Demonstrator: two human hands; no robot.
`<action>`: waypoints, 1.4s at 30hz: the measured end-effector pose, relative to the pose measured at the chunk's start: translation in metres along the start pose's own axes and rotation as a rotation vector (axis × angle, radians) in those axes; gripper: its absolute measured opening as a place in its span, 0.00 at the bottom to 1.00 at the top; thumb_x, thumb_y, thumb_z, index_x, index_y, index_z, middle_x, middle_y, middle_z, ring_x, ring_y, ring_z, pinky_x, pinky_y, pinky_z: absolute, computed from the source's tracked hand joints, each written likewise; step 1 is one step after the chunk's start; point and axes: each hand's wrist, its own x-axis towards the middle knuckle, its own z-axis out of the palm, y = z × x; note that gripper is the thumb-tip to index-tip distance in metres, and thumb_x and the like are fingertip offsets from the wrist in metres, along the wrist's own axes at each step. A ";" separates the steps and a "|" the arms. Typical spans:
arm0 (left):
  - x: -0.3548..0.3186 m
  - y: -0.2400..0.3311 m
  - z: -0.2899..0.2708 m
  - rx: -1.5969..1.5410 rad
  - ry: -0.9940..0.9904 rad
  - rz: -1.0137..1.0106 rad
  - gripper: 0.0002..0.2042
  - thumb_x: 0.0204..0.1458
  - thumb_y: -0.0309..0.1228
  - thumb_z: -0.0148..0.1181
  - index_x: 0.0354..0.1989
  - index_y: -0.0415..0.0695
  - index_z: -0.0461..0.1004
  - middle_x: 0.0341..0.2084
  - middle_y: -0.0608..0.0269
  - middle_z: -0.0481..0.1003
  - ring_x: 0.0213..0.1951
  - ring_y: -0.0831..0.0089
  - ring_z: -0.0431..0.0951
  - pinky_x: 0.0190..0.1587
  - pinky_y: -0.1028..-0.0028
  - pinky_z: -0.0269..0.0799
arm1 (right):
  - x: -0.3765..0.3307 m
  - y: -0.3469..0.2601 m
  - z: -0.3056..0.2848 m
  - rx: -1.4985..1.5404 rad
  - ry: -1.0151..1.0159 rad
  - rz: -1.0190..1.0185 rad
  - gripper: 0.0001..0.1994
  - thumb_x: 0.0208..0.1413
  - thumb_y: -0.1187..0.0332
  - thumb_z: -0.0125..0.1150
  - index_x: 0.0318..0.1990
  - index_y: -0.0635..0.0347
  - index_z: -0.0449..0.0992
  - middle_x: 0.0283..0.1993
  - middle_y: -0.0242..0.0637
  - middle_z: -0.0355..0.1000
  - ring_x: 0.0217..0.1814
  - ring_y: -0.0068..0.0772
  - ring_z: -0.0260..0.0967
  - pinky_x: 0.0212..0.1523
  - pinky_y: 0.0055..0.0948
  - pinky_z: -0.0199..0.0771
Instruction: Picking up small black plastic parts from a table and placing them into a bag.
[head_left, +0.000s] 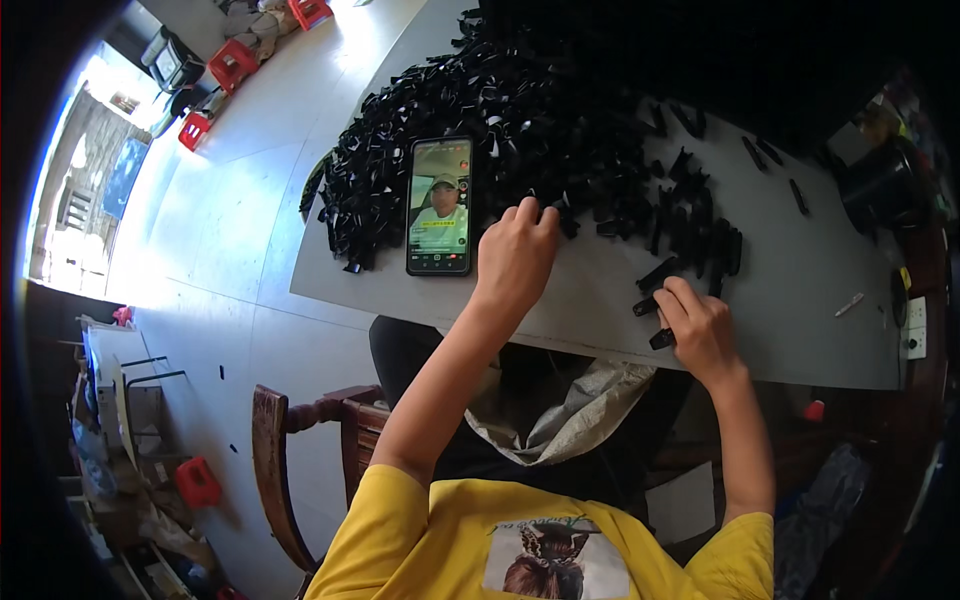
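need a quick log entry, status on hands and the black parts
Left hand fingertips in the heap of black parts. Right hand pinching one black part at table edge. Phone beside left hand, not in the way.

The top of the black pile (500,110) is fading into the dark picture edge. The left hand (515,255) is hiding its fingertips in the pile. The right hand (700,330) is covering most of a small black piece (661,339). The things at the far right are looking too dark to tell.
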 end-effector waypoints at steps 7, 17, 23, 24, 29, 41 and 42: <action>-0.005 -0.003 0.004 0.008 0.021 0.044 0.04 0.44 0.24 0.58 0.29 0.43 0.72 0.30 0.61 0.69 0.34 0.65 0.75 0.33 0.69 0.73 | -0.006 -0.020 0.001 0.060 -0.010 0.152 0.13 0.47 0.79 0.61 0.42 0.63 0.72 0.40 0.40 0.70 0.28 0.43 0.73 0.28 0.36 0.72; -0.011 -0.001 0.001 -0.124 0.035 0.027 0.05 0.44 0.23 0.57 0.31 0.43 0.71 0.29 0.62 0.69 0.34 0.64 0.74 0.33 0.69 0.72 | 0.007 -0.030 0.000 0.278 0.105 0.372 0.13 0.52 0.79 0.58 0.46 0.65 0.69 0.41 0.45 0.70 0.37 0.46 0.74 0.35 0.34 0.73; -0.007 0.000 0.002 -0.047 0.048 0.058 0.04 0.43 0.25 0.58 0.29 0.44 0.71 0.28 0.63 0.69 0.34 0.66 0.74 0.34 0.70 0.71 | -0.001 -0.050 0.006 0.825 0.067 0.598 0.10 0.55 0.77 0.59 0.43 0.65 0.68 0.38 0.31 0.69 0.27 0.12 0.60 0.27 0.14 0.60; -0.006 0.001 0.005 -0.029 0.029 0.061 0.04 0.44 0.26 0.58 0.28 0.44 0.72 0.29 0.63 0.70 0.34 0.66 0.74 0.34 0.70 0.71 | -0.006 -0.046 0.016 0.823 0.067 0.600 0.10 0.55 0.77 0.59 0.43 0.65 0.68 0.38 0.31 0.69 0.27 0.12 0.60 0.27 0.14 0.60; -0.010 0.001 0.006 -0.036 -0.004 0.061 0.07 0.45 0.30 0.62 0.31 0.45 0.72 0.29 0.65 0.71 0.35 0.66 0.74 0.34 0.68 0.72 | -0.005 -0.046 0.011 1.248 0.059 0.899 0.11 0.58 0.69 0.60 0.45 0.59 0.67 0.31 0.31 0.72 0.25 0.10 0.59 0.28 0.14 0.60; -0.034 -0.002 -0.007 -0.375 0.015 0.040 0.08 0.47 0.25 0.61 0.35 0.41 0.71 0.38 0.59 0.71 0.41 0.60 0.74 0.39 0.65 0.73 | -0.007 -0.052 0.020 1.144 0.123 0.750 0.13 0.57 0.68 0.61 0.45 0.65 0.69 0.29 0.31 0.73 0.32 0.13 0.66 0.36 0.16 0.63; -0.036 -0.001 -0.008 -0.412 0.033 0.020 0.08 0.46 0.22 0.61 0.36 0.40 0.73 0.39 0.58 0.72 0.41 0.59 0.75 0.41 0.65 0.73 | -0.008 -0.052 0.022 1.143 0.125 0.753 0.13 0.57 0.68 0.61 0.45 0.65 0.69 0.29 0.31 0.73 0.32 0.13 0.66 0.36 0.16 0.63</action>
